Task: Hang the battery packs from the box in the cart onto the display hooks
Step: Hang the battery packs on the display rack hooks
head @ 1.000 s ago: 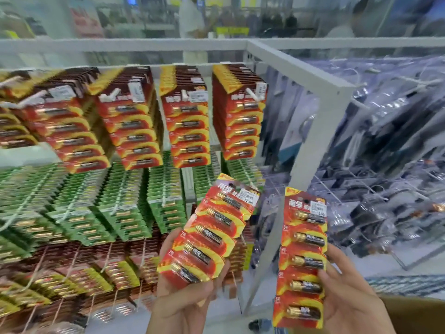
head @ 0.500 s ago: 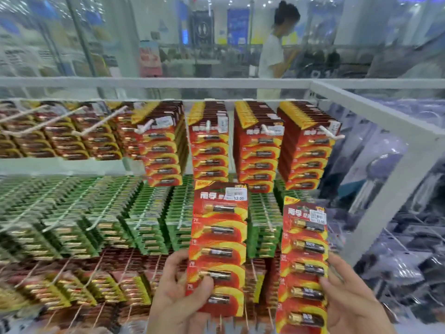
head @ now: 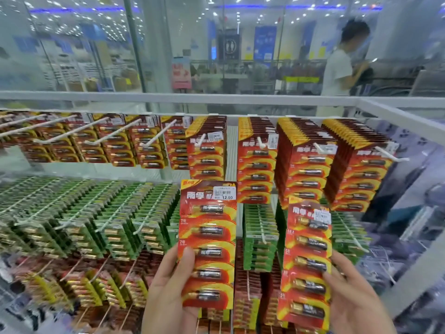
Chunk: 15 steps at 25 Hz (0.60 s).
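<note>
Left hand (head: 166, 285) grasps a tall glossy red-and-yellow blister card (head: 208, 244) of five cylindrical batteries; right hand (head: 354, 300) grasps a similar card (head: 307, 263), near white hooks (head: 261, 143).

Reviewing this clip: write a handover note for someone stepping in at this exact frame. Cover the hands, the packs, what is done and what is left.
Left hand: grips a red pack by its lower part, upright before the display.
Right hand: grips a second red pack, upright beside the first.
Top-row hooks: carry similar-looking red packs; the ones to the left show bare length.
Done: neither held pack is on a hook. Box and cart are out of view.
Left: hang both, probably on the top row.
</note>
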Tool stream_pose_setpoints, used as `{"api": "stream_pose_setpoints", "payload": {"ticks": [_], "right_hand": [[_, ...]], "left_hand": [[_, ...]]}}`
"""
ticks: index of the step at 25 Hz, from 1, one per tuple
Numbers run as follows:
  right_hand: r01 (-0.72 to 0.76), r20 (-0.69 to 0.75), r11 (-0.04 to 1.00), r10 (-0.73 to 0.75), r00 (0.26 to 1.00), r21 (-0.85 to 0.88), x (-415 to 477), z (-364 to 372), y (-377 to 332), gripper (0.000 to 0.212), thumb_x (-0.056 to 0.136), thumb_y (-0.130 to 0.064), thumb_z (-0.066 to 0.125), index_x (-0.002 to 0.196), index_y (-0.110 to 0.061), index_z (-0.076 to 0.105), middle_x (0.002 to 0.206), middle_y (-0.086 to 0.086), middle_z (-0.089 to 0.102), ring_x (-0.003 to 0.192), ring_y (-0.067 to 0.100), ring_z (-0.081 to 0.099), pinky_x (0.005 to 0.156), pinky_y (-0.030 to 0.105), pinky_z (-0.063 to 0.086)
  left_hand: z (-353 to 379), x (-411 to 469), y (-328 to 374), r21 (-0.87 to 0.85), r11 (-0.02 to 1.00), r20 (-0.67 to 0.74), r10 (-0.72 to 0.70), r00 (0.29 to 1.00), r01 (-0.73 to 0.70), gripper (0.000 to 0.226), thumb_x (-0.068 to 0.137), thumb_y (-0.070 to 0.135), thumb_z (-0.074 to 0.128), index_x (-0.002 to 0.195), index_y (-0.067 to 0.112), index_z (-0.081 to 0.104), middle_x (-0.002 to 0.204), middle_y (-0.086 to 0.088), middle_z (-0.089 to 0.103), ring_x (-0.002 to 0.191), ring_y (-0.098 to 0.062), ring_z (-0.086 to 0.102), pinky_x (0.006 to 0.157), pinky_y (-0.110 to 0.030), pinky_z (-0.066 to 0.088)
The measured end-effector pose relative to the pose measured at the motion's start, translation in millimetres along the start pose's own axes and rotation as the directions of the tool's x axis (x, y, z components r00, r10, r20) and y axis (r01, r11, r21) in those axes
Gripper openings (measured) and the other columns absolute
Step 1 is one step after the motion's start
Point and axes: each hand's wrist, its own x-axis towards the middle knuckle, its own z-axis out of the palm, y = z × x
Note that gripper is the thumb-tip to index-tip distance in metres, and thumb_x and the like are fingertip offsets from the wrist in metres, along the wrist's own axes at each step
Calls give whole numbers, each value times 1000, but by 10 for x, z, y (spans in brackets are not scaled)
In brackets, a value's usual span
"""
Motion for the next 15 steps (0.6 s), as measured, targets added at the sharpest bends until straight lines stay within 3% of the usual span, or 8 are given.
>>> {"api": "stream_pose_setpoints", "payload": {"ticks": [3, 5, 7, 8, 9, 10, 12, 15], "right_hand": [[-111, 81, 994, 113, 990, -25, 82, 3, 120, 93, 41, 1, 91, 130, -5, 63, 110, 23, 75, 87, 41, 76, 56, 53, 61], [-144, 73, 989, 141, 987, 38, 135, 72, 152, 72, 78, 12, 59, 146, 13, 35, 135, 34, 60, 120, 50, 63, 87, 69, 53], [-142, 126, 988, 132, 983, 66, 126, 56, 208, 43, 98, 21, 26, 140, 23, 15, 155, 41, 30, 145, 51, 34, 114, 72, 24], [-92, 86, 996, 91, 992, 13, 118, 80, 213, 53, 89, 27, 48, 139, 19, 34, 149, 39, 41, 138, 46, 47, 108, 69, 37], [-120, 179, 992, 124, 976, -36, 183, 135, 174, 67, 60, 24, 78, 124, 9, 66, 131, 34, 62, 115, 41, 68, 86, 64, 56], [-152, 147, 988, 156, 977, -40, 209, 36, 178, 68, 34, 13, 87, 100, -1, 81, 109, 26, 75, 88, 36, 77, 62, 53, 62], [-89, 147, 991, 104, 984, -104, 117, 73, 143, 73, 27, -2, 77, 100, -6, 76, 90, 17, 79, 69, 29, 77, 45, 40, 59], [-62, 25, 986, 67, 997, -157, 175, 60, 171, 83, 29, -5, 73, 112, -8, 65, 88, 15, 79, 69, 27, 77, 45, 39, 59]], "left_hand": [[31, 140, 152, 56, 995, 29, 78, 997, -79, 81, 52, 42, 102, 122, 10, 74, 111, -20, 75, 79, -36, 73, 58, -39, 58], [87, 258, 249, 79, 989, 61, 119, 991, -124, 51, 77, 39, 80, 121, 14, 75, 109, -17, 75, 81, -33, 72, 60, -38, 58], [154, 355, 326, 114, 982, 64, 145, 987, -151, 41, 85, 37, 70, 121, 17, 76, 111, -16, 76, 84, -31, 73, 62, -38, 59], [183, 396, 345, 125, 979, 64, 155, 986, -162, 41, 86, 37, 69, 121, 17, 75, 112, -16, 76, 85, -30, 73, 61, -37, 60], [205, 426, 361, 131, 975, 67, 170, 983, -177, 40, 87, 37, 68, 121, 17, 75, 113, -16, 77, 85, -29, 74, 60, -37, 61], [229, 444, 374, 135, 973, 63, 181, 981, -188, 39, 87, 36, 68, 121, 16, 75, 112, -16, 77, 84, -29, 74, 60, -37, 61], [236, 489, 369, 142, 969, 50, 195, 980, -200, 39, 88, 35, 67, 121, 15, 74, 111, -16, 78, 84, -28, 76, 61, -37, 63], [221, 563, 348, 169, 961, 32, 215, 976, -217, 40, 88, 35, 68, 123, 16, 73, 111, -14, 78, 86, -27, 77, 62, -37, 63]]}}
